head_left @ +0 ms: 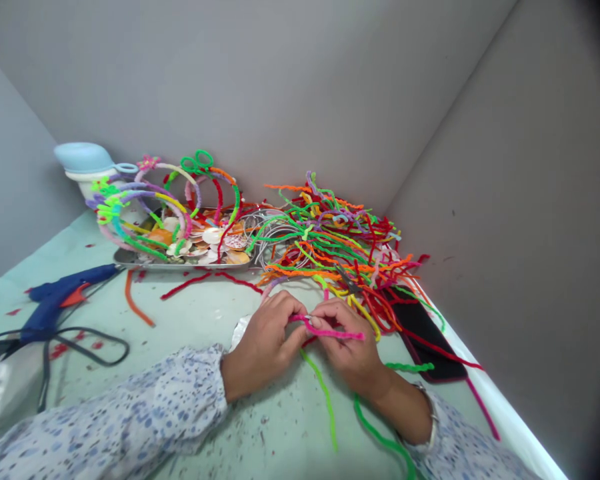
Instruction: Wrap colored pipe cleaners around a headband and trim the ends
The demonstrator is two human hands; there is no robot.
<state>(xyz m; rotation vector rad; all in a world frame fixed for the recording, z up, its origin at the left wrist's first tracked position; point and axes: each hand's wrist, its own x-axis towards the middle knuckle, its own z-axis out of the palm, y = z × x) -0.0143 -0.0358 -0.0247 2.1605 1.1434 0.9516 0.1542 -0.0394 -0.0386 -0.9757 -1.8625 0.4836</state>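
Head view: green tabletop [275,427], grey walls [230,87], both hands' fingers [325,313] pinching pink pipe cleaner [335,331].

L hand [263,345] & R hand [349,347] both pinch pink pipe cleaner [341,333] over table [280,427]; multicolour pipe cleaner pile [330,240] just ahead, blue glue gun [63,297] left, black phone [425,327] right.

Blue glue gun [55,301] (black cord [93,327])
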